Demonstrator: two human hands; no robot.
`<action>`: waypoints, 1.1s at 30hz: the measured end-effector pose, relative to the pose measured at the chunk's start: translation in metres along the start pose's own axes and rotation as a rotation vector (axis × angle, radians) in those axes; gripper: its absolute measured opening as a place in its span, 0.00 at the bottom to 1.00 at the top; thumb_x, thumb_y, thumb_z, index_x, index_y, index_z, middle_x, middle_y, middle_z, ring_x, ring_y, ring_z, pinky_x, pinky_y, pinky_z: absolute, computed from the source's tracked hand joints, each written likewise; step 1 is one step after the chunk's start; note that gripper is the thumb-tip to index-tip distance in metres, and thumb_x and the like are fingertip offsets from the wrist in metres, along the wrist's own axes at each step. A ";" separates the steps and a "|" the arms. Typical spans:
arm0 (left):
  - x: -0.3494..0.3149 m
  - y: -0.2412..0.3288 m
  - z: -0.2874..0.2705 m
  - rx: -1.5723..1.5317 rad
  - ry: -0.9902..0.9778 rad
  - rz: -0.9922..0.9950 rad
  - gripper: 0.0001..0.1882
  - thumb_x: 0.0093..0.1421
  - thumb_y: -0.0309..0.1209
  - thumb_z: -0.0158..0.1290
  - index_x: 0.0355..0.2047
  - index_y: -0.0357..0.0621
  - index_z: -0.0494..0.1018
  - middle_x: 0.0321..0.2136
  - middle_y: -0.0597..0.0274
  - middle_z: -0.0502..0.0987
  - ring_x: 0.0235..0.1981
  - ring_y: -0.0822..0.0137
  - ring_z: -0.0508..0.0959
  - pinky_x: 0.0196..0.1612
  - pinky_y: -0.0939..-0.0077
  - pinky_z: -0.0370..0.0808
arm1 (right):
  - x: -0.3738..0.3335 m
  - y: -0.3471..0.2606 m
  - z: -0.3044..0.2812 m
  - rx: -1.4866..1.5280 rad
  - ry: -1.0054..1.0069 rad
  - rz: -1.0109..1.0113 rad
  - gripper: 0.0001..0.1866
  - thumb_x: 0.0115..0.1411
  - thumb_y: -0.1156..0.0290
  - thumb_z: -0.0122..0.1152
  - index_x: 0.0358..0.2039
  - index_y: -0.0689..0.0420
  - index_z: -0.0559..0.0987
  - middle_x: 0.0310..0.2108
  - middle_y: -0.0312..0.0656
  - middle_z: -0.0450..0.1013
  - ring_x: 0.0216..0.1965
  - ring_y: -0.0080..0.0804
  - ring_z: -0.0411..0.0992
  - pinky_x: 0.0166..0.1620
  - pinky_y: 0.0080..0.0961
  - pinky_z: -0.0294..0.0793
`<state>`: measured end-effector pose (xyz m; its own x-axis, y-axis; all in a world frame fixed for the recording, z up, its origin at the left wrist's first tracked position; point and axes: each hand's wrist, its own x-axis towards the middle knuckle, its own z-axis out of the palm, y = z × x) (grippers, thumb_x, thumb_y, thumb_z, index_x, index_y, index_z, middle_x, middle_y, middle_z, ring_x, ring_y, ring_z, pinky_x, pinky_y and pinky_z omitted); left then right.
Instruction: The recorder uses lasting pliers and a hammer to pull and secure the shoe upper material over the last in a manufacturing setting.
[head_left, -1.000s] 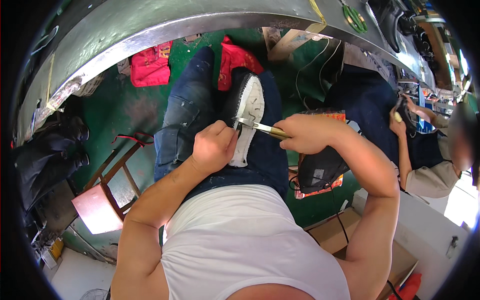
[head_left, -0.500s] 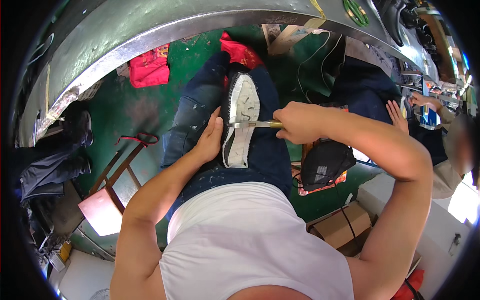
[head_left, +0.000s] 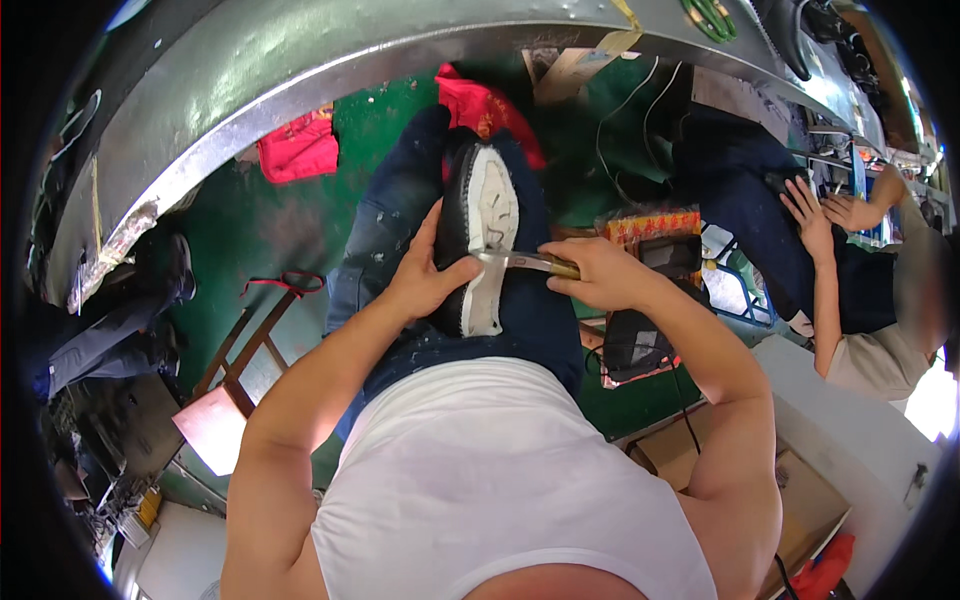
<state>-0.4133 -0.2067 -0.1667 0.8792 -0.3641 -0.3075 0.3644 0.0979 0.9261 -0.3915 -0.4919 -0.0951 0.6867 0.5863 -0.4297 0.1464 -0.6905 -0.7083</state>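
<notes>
Both your hands work at the centre of the frame. Your left hand point(head_left: 425, 285) wraps the black shoe point(head_left: 478, 235), its grey-white sole turned up, resting on your lap. Your right hand point(head_left: 598, 275) closes its grip on a knife point(head_left: 525, 261), blade touching the sole's edge.

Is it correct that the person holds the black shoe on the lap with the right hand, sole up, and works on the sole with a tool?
Not quite. The head view shows the left hand holding the shoe; the right hand holds the tool against the sole.
</notes>
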 end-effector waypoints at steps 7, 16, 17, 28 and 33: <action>-0.001 -0.009 0.010 0.178 0.133 0.125 0.52 0.54 0.32 0.63 0.72 0.42 0.42 0.62 0.47 0.63 0.63 0.59 0.63 0.66 0.67 0.58 | -0.012 -0.031 0.002 -0.523 0.364 -0.172 0.27 0.60 0.67 0.61 0.57 0.66 0.69 0.42 0.59 0.73 0.47 0.57 0.72 0.55 0.40 0.70; -0.009 -0.001 0.020 0.421 0.316 -0.051 0.42 0.64 0.28 0.52 0.73 0.48 0.41 0.67 0.44 0.56 0.67 0.58 0.58 0.67 0.69 0.54 | 0.021 -0.044 0.031 0.705 -0.035 0.389 0.14 0.65 0.61 0.58 0.31 0.60 0.76 0.23 0.34 0.74 0.22 0.19 0.70 0.25 0.21 0.68; -0.009 0.001 0.019 0.470 0.285 0.090 0.40 0.65 0.27 0.50 0.73 0.50 0.42 0.66 0.41 0.56 0.68 0.54 0.57 0.67 0.68 0.55 | 0.023 -0.043 0.046 0.768 0.023 0.321 0.13 0.65 0.61 0.57 0.31 0.59 0.76 0.22 0.34 0.73 0.22 0.19 0.70 0.24 0.21 0.67; -0.013 0.025 0.024 0.864 0.181 0.120 0.30 0.69 0.35 0.40 0.70 0.64 0.50 0.64 0.25 0.52 0.57 0.29 0.67 0.59 0.54 0.69 | 0.001 -0.018 0.004 1.032 -0.299 0.397 0.22 0.67 0.61 0.54 0.52 0.67 0.70 0.45 0.50 0.75 0.44 0.36 0.78 0.37 0.32 0.84; -0.010 0.032 0.029 0.876 0.130 0.006 0.28 0.70 0.35 0.39 0.70 0.65 0.52 0.62 0.21 0.54 0.62 0.30 0.61 0.61 0.52 0.65 | 0.026 -0.045 -0.012 0.464 0.159 0.124 0.25 0.70 0.53 0.46 0.33 0.66 0.76 0.26 0.44 0.77 0.22 0.28 0.75 0.25 0.29 0.73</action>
<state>-0.4198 -0.2270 -0.1279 0.9277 -0.2523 -0.2751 0.0405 -0.6646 0.7461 -0.3716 -0.4504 -0.0677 0.7842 0.4148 -0.4616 -0.2504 -0.4691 -0.8469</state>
